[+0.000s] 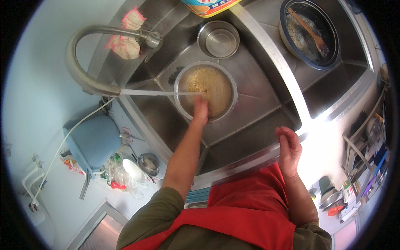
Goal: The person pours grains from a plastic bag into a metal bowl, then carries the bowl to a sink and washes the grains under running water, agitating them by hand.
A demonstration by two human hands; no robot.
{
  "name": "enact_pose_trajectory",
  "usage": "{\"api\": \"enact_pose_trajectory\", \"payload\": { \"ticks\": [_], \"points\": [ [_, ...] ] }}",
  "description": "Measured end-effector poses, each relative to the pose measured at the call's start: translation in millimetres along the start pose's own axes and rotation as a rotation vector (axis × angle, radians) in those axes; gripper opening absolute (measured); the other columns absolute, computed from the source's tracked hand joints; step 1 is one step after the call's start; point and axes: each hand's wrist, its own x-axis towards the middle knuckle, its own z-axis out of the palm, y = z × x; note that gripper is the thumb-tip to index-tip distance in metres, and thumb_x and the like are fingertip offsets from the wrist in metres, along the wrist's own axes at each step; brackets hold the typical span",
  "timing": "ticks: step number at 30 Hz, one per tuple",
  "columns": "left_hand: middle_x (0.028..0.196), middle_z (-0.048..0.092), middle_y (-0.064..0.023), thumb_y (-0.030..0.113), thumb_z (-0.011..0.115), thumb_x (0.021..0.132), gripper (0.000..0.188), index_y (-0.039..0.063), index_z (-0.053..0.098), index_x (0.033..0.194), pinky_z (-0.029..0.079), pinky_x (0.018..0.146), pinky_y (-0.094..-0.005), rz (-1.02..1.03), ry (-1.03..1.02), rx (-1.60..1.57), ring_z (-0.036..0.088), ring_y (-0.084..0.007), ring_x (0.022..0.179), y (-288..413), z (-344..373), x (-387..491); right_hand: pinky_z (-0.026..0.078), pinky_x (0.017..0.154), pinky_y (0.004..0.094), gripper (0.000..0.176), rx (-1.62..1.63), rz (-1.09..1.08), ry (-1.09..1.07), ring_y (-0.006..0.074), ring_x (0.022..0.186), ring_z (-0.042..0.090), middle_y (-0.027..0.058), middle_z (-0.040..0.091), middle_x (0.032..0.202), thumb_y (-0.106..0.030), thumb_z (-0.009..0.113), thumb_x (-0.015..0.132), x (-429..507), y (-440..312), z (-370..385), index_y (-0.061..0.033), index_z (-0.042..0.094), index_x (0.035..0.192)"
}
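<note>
My left hand (pixel 201 109) reaches into a round metal bowl (pixel 235 90) on the floor of the stainless steel sink; its fingertips are under water, and whether they hold anything is hidden. The bowl holds water over small yellowish grains (pixel 217 84), too blurred to name. A stream of water (pixel 150 92) runs from the curved faucet (pixel 75 56) into the bowl, right by my fingers. My right hand (pixel 289 150) hangs over the sink's front edge, fingers loosely curled and apart from the thumb, with nothing seen in it.
A smaller metal bowl (pixel 218 40) stands behind the large one. Past the sink divider (pixel 275 56), a dark pot (pixel 282 34) holds a wooden spatula (pixel 306 29). A cloth (pixel 125 47) lies by the faucet base. A bright plastic container (pixel 212 7) is at the top edge. A blue chair-like object (pixel 93 140) stands left.
</note>
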Motion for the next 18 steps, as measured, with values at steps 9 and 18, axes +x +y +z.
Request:
{"api": "enact_pose_trajectory", "payload": {
  "ticks": [9, 18],
  "points": [
    [0.162, 0.034, -0.0226, 0.016, 0.055, 0.1, 0.061, 0.008, 0.035, 0.158, 0.039, 0.115, -0.0468, 0.54, -0.005, 0.636, 0.042, -0.0366, 0.143, 63.7, 76.4, -16.6, 0.052, 0.096, 0.0308, 0.025, -0.018, -0.017, 0.002, 0.0173, 0.113, 0.066, 0.0075, 0.071, 0.122, -0.003, 0.053, 0.106, -1.3, -2.5, -4.8, -0.0053, 0.064, 0.128],
    [0.142, 0.051, -0.0263, 0.04, 0.058, 0.101, 0.051, 0.003, 0.054, 0.137, 0.041, 0.109, -0.0548, 0.517, -0.134, 1.4, 0.049, -0.0439, 0.134, 108.2, 69.1, -9.7, 0.054, 0.095, 0.0309, 0.025, -0.003, -0.039, 0.006, 0.0197, 0.112, 0.069, 0.0077, 0.072, 0.121, -0.004, 0.056, 0.105, -2.9, 8.8, -10.8, -0.0064, 0.065, 0.128]
  ]
}}
